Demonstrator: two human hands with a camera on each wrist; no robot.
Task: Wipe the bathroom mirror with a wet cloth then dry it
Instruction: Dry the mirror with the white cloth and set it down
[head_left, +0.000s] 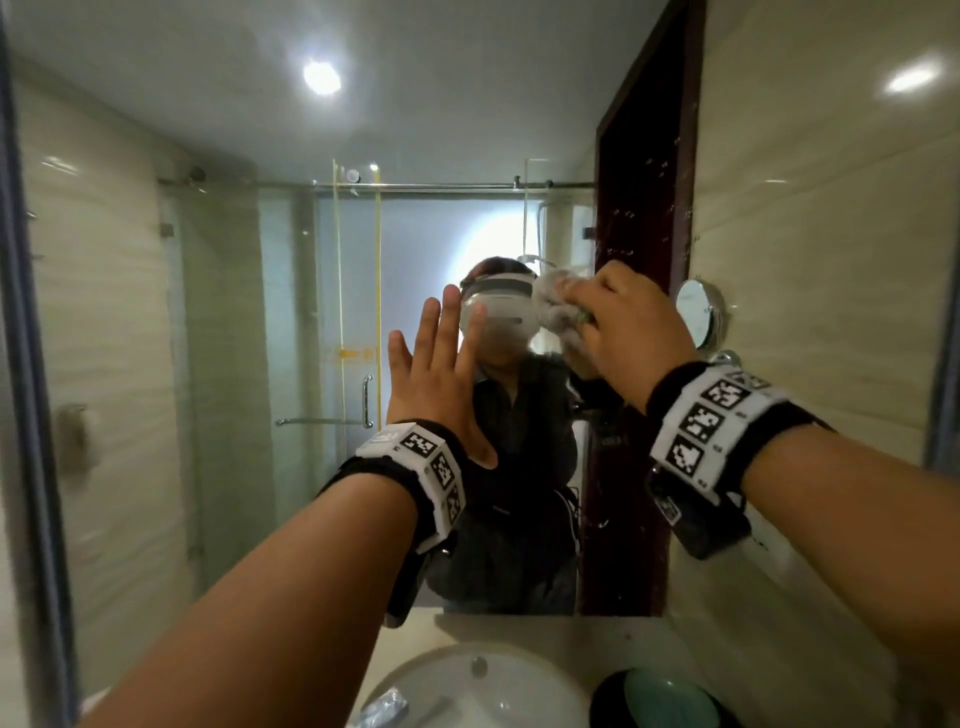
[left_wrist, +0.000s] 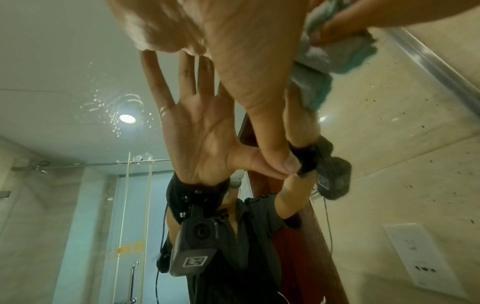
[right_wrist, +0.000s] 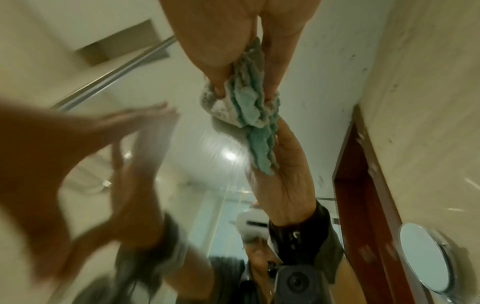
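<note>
The large wall mirror (head_left: 218, 322) fills the head view; water drops speckle its right part. My right hand (head_left: 631, 322) grips a bunched grey and teal cloth (head_left: 558, 309) and holds it against the glass at head height. In the right wrist view the cloth (right_wrist: 246, 107) is pinched between thumb and fingers and meets its reflection. My left hand (head_left: 441, 384) is flat with straight spread fingers on the mirror, left of the cloth. The left wrist view shows that palm (left_wrist: 246, 61) meeting its mirrored image, with the cloth (left_wrist: 337, 51) at upper right.
Below the mirror a white basin (head_left: 478, 686) sits in a beige counter. A dark round dish with a green inside (head_left: 660, 701) stands at the basin's right. A small round shaving mirror (head_left: 698, 312) juts from the tiled wall on the right.
</note>
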